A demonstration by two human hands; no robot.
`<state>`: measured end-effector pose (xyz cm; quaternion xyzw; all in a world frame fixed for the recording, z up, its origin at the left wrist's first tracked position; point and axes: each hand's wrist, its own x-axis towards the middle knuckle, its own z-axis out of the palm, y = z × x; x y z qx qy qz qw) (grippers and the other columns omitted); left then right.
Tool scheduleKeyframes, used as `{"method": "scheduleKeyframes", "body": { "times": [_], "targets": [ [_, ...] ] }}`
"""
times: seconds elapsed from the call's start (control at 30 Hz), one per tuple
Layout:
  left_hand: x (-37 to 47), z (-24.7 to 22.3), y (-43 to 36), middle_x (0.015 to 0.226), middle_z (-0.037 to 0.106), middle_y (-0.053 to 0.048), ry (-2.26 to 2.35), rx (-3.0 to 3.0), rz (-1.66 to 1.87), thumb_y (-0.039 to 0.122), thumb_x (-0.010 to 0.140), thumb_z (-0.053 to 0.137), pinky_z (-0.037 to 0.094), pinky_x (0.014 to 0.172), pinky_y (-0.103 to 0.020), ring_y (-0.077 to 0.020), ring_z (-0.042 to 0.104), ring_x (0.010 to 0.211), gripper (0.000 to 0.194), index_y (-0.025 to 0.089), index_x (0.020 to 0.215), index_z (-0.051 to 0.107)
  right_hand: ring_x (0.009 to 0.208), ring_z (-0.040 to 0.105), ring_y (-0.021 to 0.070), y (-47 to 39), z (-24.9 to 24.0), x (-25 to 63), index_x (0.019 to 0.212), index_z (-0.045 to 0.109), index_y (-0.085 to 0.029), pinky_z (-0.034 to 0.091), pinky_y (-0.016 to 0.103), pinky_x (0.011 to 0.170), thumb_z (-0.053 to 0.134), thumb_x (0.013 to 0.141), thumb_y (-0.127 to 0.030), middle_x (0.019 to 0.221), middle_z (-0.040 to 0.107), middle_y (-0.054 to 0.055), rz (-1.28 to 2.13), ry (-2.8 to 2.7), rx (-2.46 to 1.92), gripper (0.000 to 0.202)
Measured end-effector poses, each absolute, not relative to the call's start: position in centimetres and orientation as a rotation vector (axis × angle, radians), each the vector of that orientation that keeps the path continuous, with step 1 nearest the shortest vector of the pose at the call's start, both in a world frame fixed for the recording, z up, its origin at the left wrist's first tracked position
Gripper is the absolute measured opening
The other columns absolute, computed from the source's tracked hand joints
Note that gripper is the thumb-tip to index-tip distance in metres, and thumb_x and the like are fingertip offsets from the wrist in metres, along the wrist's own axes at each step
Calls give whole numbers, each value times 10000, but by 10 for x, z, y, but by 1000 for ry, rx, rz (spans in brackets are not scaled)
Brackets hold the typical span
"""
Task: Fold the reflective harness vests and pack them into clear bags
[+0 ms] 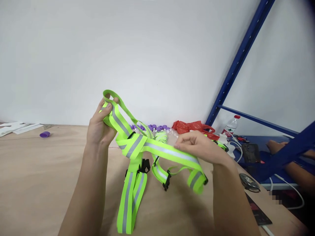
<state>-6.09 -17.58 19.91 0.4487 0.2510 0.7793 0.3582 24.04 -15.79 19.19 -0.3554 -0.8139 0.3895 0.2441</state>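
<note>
A neon-yellow reflective harness [135, 146] with silver stripes hangs in the air above the table, held up between both hands. My left hand [100, 123] grips its upper strap loops, fingers wrapped round the webbing. My right hand [200, 147] pinches a strap that stretches across to the right and droops at its end. Below the middle dangle a black buckle [144, 166] and a long doubled strap [130, 203]. A second black buckle [166, 182] hangs on a thinner strap further right.
Purple items [157, 127] line the wall, with a red plastic bag [190, 127] beside them. A small purple cup [44, 134] lies left. At right stand a blue metal frame [237, 62] and a bottle [230, 126]; another person's arm [299, 173] shows behind the frame.
</note>
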Motion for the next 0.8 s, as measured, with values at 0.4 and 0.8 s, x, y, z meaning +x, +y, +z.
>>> {"method": "scheduleKeyframes", "body": {
  "times": [0.4,0.8],
  "targets": [
    [-25,200,-190,798,752,-22,536,1167,1492,144,718,817,570,513,-194,-122,665,547,420,184,1125,722,730,706,178,-164,192,234,853,734,-151,550,284,689,659,878,-465,803,737,67,1274,-2369,-885,324],
    [-18,201,-199,808,757,-51,396,1245,1377,164,778,779,438,369,-118,-76,574,458,374,219,1141,709,546,653,115,-127,154,202,834,645,-162,500,206,511,729,759,-228,740,691,-14,1500,-2563,-940,130]
  ]
}}
